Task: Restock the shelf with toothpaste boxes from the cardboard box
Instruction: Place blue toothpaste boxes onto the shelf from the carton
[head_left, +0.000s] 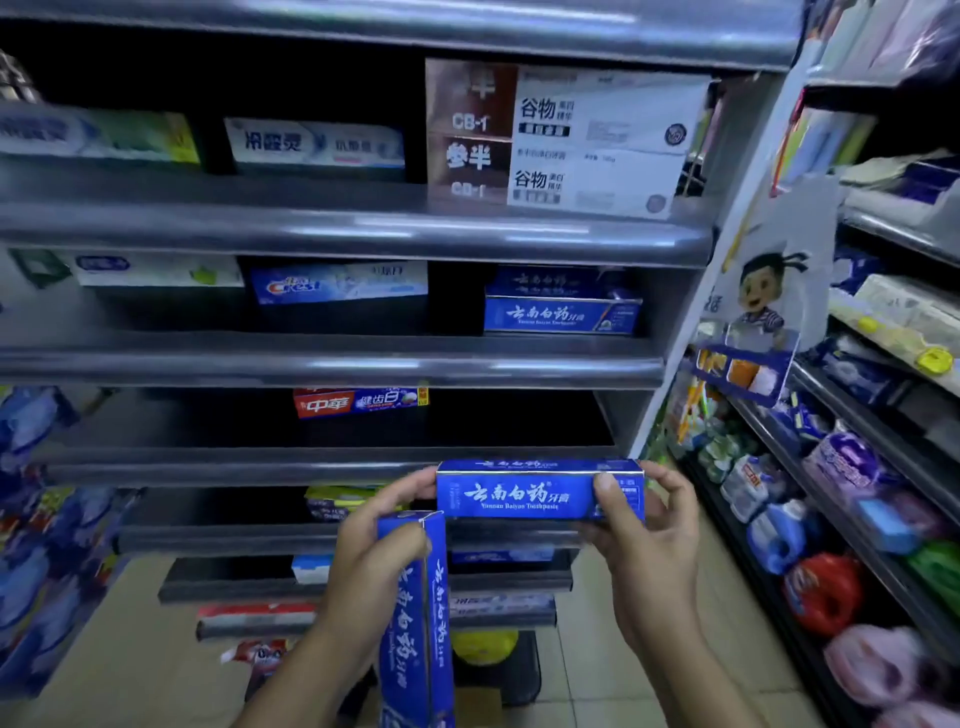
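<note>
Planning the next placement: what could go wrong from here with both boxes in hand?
The left hand grips the upright box while also touching the horizontal box held by the right hand; one could slip. Pushing a box in carelessly might topple the matching stack on the higher shelf.

Beige floor tiles (156, 649) lie beside a right-hand rack (893, 234) crowded with detergent bottles (779, 535).
</note>
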